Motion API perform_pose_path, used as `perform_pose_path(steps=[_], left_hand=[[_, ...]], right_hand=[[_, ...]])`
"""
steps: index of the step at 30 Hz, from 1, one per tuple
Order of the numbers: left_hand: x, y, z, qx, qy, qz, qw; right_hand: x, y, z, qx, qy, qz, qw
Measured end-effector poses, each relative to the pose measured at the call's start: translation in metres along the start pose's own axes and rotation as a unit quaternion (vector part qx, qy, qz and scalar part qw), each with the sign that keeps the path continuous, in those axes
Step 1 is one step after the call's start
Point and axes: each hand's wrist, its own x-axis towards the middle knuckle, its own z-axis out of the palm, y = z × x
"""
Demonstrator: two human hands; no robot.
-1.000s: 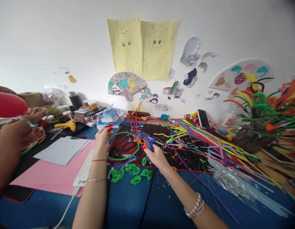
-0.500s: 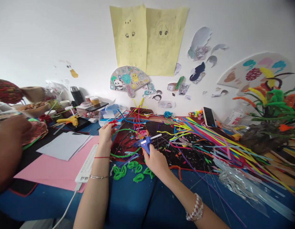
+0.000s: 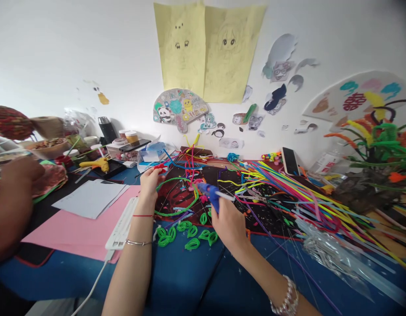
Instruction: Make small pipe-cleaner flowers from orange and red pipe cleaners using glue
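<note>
My left hand (image 3: 150, 181) is closed, pinching a small red fuzzy piece (image 3: 160, 167) at its fingertips. A blue glue gun (image 3: 209, 193) with a white glue stick (image 3: 224, 195) out of its back is gripped in my right hand (image 3: 229, 219); its nozzle faces left. Between my hands lies a ring of green pipe cleaner (image 3: 193, 205) on the dark mat (image 3: 172, 193). Several green pipe-cleaner loops (image 3: 192, 244) rest on the blue table cover in front of it.
A white power strip (image 3: 121, 224) lies left of my left arm, over pink paper (image 3: 74, 232). Another person's hand (image 3: 22, 177) is at the far left. Long coloured pipe cleaners (image 3: 298, 188) spread across the right. A yellow glue gun (image 3: 97, 164) sits at the back left.
My right hand has moved slightly right and turned the glue gun, whose glue stick now slopes down to the right. My left hand keeps hold of the red piece. The view has shifted slightly.
</note>
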Motion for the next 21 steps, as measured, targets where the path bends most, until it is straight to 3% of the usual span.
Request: perform_pose_path(steps=[3,5,7,10,11,13,18,21], left_hand=[[-0.011,0.002,0.008,-0.006,-0.029,0.006,1.000],[-0.026,0.002,0.019,-0.014,-0.070,0.008,0.997],[-0.046,0.002,0.031,-0.024,-0.128,0.012,0.991],[-0.079,0.001,0.050,-0.039,-0.226,0.017,0.973],[-0.089,0.000,0.055,-0.042,-0.252,0.016,0.967],[-0.104,-0.001,0.062,-0.044,-0.286,0.010,0.957],[-0.115,-0.006,0.066,-0.041,-0.313,-0.004,0.949],[-0.115,-0.007,0.065,-0.034,-0.329,-0.010,0.944]], right_hand=[[-0.002,0.016,-0.010,0.150,0.057,0.062,0.985],[-0.004,0.025,-0.020,0.262,0.069,0.088,0.959],[-0.007,0.032,-0.029,0.401,0.067,0.121,0.906],[-0.013,0.037,-0.038,0.581,0.059,0.172,0.794],[-0.016,0.037,-0.039,0.598,0.056,0.180,0.779],[-0.020,0.037,-0.038,0.587,0.052,0.187,0.786],[-0.023,0.035,-0.032,0.463,0.072,0.187,0.863],[-0.023,0.036,-0.031,0.422,0.096,0.206,0.878]])
